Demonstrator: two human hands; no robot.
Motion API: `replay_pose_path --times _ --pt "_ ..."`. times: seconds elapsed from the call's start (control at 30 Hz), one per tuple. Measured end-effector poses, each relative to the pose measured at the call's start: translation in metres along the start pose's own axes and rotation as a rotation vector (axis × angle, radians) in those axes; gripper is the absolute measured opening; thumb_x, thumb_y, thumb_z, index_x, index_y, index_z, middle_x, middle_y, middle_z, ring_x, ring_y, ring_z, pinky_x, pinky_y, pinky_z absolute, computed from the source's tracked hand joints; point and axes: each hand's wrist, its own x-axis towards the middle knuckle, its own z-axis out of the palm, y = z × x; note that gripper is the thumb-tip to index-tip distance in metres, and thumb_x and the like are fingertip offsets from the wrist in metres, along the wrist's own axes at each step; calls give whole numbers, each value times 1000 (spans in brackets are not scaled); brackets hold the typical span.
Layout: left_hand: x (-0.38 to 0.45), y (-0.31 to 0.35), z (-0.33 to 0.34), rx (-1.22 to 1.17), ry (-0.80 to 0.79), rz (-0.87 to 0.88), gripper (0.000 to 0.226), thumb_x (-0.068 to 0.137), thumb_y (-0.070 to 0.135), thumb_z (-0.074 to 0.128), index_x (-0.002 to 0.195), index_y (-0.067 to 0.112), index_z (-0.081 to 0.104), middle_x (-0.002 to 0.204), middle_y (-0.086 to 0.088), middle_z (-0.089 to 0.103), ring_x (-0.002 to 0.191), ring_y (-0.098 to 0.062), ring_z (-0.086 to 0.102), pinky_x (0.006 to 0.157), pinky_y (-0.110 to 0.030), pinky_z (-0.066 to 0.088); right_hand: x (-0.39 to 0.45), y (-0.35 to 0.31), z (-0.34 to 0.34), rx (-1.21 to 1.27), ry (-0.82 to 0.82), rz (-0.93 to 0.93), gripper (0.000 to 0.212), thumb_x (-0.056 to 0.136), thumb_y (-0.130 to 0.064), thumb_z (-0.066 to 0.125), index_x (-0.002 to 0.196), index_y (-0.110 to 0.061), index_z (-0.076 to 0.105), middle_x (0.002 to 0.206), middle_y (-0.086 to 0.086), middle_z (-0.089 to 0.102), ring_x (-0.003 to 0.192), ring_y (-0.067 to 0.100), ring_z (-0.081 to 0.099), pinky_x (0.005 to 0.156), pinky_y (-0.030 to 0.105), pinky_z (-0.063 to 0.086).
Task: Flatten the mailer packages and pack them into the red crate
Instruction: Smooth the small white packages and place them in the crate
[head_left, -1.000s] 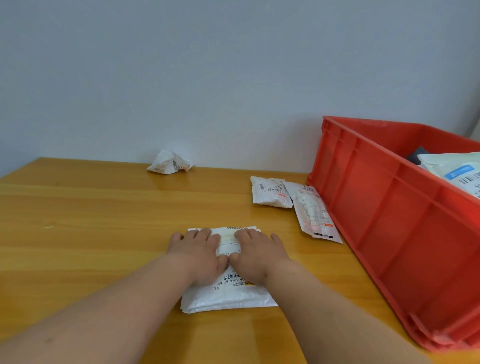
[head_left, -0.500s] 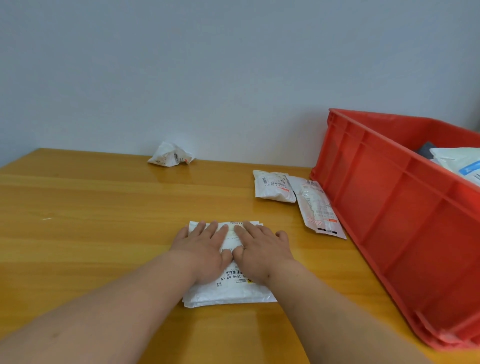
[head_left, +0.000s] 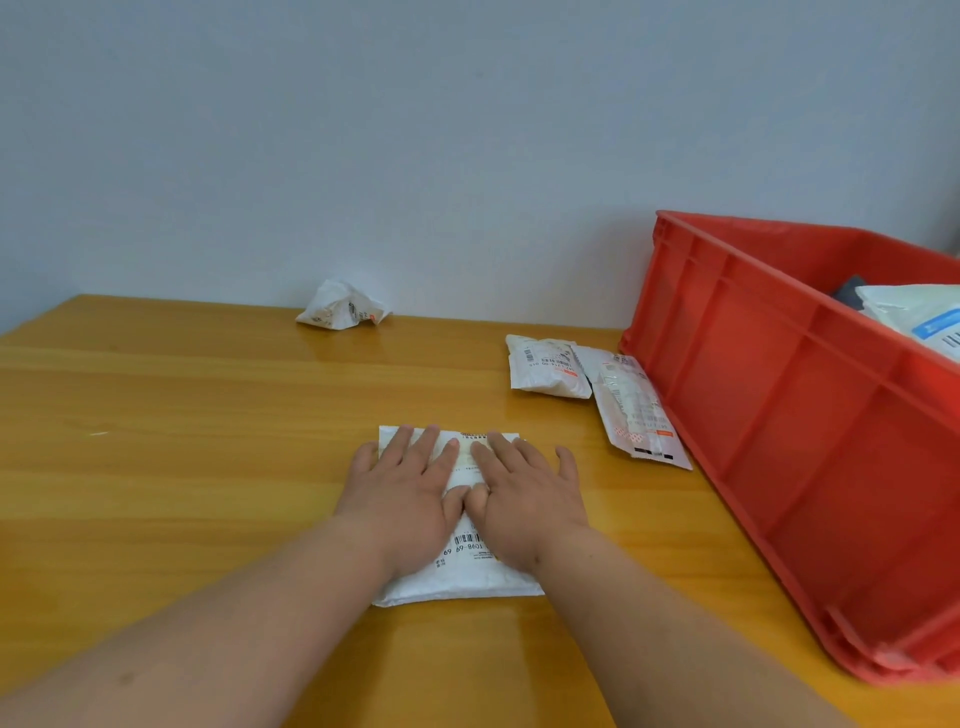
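A white mailer (head_left: 462, 574) with a barcode label lies flat on the wooden table in front of me. My left hand (head_left: 402, 486) and my right hand (head_left: 522, 488) rest side by side on top of it, palms down, fingers straight, thumbs touching. The red crate (head_left: 779, 415) stands on the right. Inside it I see a white mailer with a blue label (head_left: 919, 322) over something dark. Two more mailers lie beside the crate's left wall: a small white one (head_left: 545, 366) and a longer clear one (head_left: 636, 410). A crumpled white mailer (head_left: 340, 312) sits by the wall.
The wooden table (head_left: 182, 441) runs back to a plain grey wall. The crate overhangs the view at the right edge.
Both hands have slid forward over the mailer and their fingers have straightened and spread. The view has tilted slightly upward.
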Motion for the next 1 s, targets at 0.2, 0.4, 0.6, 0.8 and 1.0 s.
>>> replay_pose_path --times 0.2,0.4,0.6,0.8,1.0 --pt "-10 1 -1 -45 129 28 63 95 59 8 138 21 33 141 2 38 128 -20 38 101 -33 33 -7 -4 -2 -100 98 -50 68 89 -51 1 149 -35 29 147 -6 37 128 26 35 109 49 18" --pt "-22 -13 -19 -198 -332 87 138 48 98 18 156 15 -5 164 0 -8 151 -16 -6 122 -37 9 -16 -1 -11 -8 -12 -21 48 103 -45 19 150 -36 29 156 -9 32 139 21 32 114 52 12" --pt "-30 -11 -15 -102 -366 100 146 37 102 16 155 21 -13 158 6 -31 146 -12 -26 120 -49 -8 -37 6 -7 32 -186 -28 73 96 -71 11 158 -35 -5 164 -14 -13 152 11 -10 118 57 -13" --pt "-28 -10 -10 -108 -382 86 154 28 102 21 154 22 -17 155 9 -35 143 -10 -31 119 -51 -12 -37 7 -4 37 -172 -37 100 71 -85 -4 157 -34 -7 164 -14 -16 151 10 -14 118 55 -13" --pt "-30 -9 -10 -94 -358 96 154 27 102 17 154 22 -17 156 7 -35 143 -12 -31 119 -50 -13 -38 5 -3 54 -153 -32 110 60 -85 -10 157 -34 -7 164 -15 -17 151 14 -18 119 53 -13"
